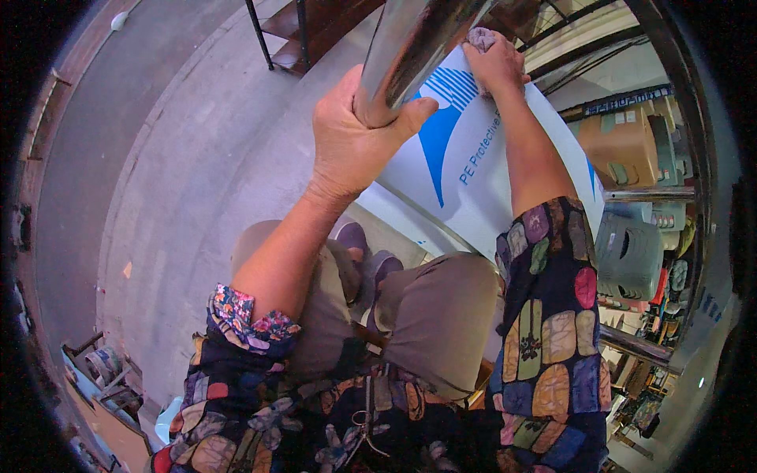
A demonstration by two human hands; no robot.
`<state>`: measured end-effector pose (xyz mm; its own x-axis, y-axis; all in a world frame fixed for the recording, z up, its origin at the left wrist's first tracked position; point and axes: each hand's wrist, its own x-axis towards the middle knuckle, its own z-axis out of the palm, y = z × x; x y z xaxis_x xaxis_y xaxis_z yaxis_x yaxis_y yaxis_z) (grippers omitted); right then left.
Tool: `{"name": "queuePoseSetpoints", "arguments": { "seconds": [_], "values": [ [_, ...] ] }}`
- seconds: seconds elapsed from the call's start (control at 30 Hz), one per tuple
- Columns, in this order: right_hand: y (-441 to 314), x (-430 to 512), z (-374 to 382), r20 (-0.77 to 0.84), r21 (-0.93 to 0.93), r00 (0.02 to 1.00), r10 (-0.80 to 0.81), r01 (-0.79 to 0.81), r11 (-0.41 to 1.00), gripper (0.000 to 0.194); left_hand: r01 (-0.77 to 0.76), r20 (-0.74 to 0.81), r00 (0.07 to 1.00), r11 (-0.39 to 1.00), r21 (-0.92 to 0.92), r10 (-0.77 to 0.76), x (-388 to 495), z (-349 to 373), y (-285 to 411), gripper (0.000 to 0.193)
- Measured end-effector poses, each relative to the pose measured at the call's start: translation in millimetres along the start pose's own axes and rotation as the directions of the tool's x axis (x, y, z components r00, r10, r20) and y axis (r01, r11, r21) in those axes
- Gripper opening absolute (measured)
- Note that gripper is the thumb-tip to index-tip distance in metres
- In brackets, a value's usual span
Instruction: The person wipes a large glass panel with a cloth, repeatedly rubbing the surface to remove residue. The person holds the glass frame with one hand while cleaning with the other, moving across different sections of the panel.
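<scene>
A thick, shiny metal tube (414,53) slants up and out of the top of the view. My left hand (349,136) grips its near end, thumb wrapped over the side. Further out to the right, my right hand (500,65) clutches a crumpled greyish cloth (480,39) close to the tube; I cannot tell whether the cloth touches it. Beneath my right forearm lies a flat-topped surface covered in white and blue printed protective film (443,148). The tube's far end is out of view.
Plastic bins (627,254) and other goods stand at the right behind metal rails (647,195). A dark-framed stepped stand (295,29) is at the top. Pavement (189,159) spreads left towards a road (83,130). A cart-like frame (109,390) sits lower left. My knees (443,319) are bent below.
</scene>
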<state>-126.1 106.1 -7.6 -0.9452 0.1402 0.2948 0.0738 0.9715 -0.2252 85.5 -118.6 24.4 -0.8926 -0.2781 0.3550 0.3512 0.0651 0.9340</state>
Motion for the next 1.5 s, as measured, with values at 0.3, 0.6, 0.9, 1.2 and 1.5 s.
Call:
{"name": "queuePoseSetpoints", "arguments": {
  "seconds": [0.3,0.6,0.9,1.2,1.5],
  "values": [
    [-24,-101,-18,-0.076,0.226,0.883,-0.463,0.467,0.855,0.056,0.017,0.125,0.992,0.997,-0.075,-0.008,2,-9,-7,0.049],
    [-40,-228,-88,0.14,0.306,0.685,-0.715,0.656,0.689,0.075,0.037,0.123,0.992,0.995,-0.091,-0.025,8,-7,-21,0.052],
    [-29,-321,-131,0.378,0.815,0.735,-0.563,0.025,0.579,0.057,0.075,0.167,0.983,0.997,-0.002,-0.074,4,-13,-24,0.055],
    [18,-333,-183,0.275,0.919,0.96,0.054,-0.278,0.279,0.059,0.178,0.239,0.959,0.98,-0.088,-0.152,20,-13,-38,0.029],
    [151,-361,-203,-0.148,-0.135,0.981,0.125,-0.145,0.98,0.068,0.221,0.205,0.958,0.972,-0.085,-0.2,15,-16,-35,0.032]
  ]
}}
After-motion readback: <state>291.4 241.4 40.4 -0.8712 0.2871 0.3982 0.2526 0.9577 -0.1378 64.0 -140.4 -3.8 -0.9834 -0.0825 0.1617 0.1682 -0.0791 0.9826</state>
